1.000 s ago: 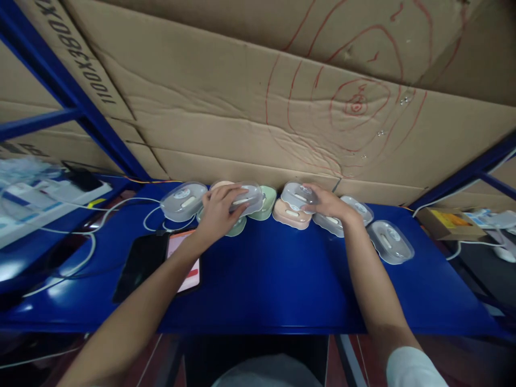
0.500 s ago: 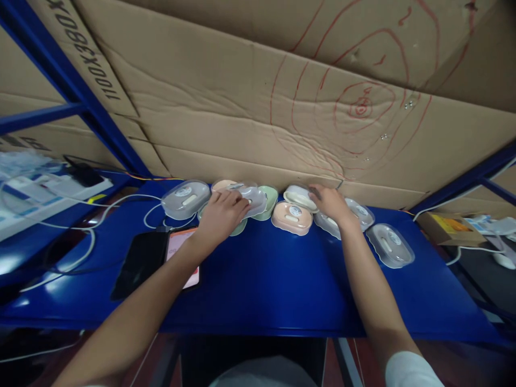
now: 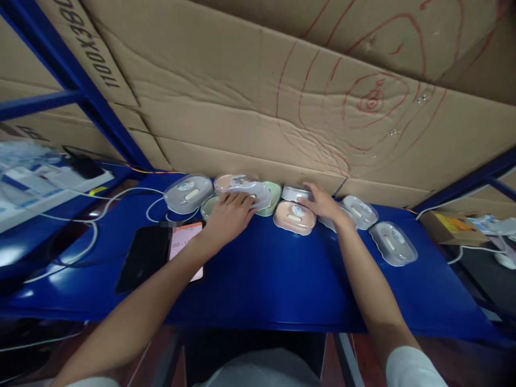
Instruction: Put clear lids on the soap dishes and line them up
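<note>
Several rounded plastic boxes with clear covers and round stickers stand in a loose row along the back of the blue table. My left hand (image 3: pixel 230 216) has its fingers curled over the near edge of a grey box (image 3: pixel 260 195), which is tilted over its neighbours. Under and beside that hand sit a peach box (image 3: pixel 224 184) and green boxes (image 3: pixel 274 198). My right hand (image 3: pixel 324 204) grips another grey box (image 3: pixel 293 192) at its right end, thumb in front and fingers behind. Just below it lies a peach box (image 3: pixel 294 217); grey boxes (image 3: pixel 358 210) are partly behind the right wrist.
One grey box (image 3: pixel 188 193) stands at the left, another (image 3: pixel 393 243) at the right. Two phones, one dark (image 3: pixel 143 258) and one lit (image 3: pixel 181 242), lie near my left forearm. White cables (image 3: pixel 95 231) cross the table's left side. A cardboard wall (image 3: pixel 217 129) rises behind.
The box at my right hand has turned from showing a pale oval inside to a flatter, clear-covered pose, and the right thumb now shows in front. My left hand has shifted slightly right.
</note>
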Available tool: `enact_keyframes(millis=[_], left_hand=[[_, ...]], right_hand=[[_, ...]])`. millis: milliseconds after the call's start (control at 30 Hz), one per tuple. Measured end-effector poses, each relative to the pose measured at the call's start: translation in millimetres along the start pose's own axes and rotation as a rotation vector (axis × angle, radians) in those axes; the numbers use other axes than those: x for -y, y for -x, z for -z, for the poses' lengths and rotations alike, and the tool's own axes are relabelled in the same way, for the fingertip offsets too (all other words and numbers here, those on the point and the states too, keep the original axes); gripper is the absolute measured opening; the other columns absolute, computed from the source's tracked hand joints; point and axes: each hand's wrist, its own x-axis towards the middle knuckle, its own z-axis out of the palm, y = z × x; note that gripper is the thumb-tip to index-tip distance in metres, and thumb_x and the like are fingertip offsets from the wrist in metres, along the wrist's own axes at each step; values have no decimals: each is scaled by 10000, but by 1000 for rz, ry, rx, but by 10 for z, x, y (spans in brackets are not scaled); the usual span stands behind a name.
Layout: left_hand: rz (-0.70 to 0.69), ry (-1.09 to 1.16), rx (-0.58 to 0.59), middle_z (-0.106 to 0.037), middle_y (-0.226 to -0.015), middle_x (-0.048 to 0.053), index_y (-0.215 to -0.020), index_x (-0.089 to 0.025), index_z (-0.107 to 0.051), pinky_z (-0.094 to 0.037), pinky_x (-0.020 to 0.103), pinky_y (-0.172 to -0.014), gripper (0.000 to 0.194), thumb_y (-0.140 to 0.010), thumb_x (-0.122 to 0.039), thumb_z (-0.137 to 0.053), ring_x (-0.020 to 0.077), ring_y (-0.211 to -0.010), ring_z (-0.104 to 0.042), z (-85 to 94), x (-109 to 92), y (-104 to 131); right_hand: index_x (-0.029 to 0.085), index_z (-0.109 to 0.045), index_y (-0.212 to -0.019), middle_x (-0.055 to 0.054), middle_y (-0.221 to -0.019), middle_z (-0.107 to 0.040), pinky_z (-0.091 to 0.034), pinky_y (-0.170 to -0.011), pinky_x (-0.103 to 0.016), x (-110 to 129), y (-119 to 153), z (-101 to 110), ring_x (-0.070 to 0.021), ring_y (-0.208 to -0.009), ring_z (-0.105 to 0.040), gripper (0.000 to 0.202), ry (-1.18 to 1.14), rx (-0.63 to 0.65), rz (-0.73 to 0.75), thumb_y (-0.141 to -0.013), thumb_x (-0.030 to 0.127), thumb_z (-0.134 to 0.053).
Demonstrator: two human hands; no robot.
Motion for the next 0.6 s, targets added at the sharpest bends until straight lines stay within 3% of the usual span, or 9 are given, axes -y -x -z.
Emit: enact_keyframes(millis=[200,400,600], left_hand=[[-16,-71,-16,-749,-1257,188,-1241,-122,-712,-485,537,-1000,294,-1067,-294,-550,390,-1189,-685,-78,-23,-13],[-19,-53,-37,-741,-1248,195,-1262,-111,-706,-479,533,-1004,300,-1058,-290,-577,394,-1189,-676,-93,-28,-8],[-18,-32,-42,-733,-1244,192,-1254,-136,-702,-474,526,-996,292,-1068,-301,-550,385,-1192,-667,-101,-27,-7]], right_hand=[[238,-741,-1175,-95,-1275,-764,-535,-1092,-483,-152,-69,39,-285,-1204,-711,245,-83,-59,20,-981,377,-685],[250,-737,-1303,-111,-1357,-736,-485,-1158,-502,-145,-54,6,-309,-1288,-674,424,-118,-48,83,-911,400,-794],[245,-762,-1264,-109,-1343,-750,-487,-1161,-517,-198,-76,-19,-312,-1284,-680,402,-151,-29,75,-894,394,-808]])
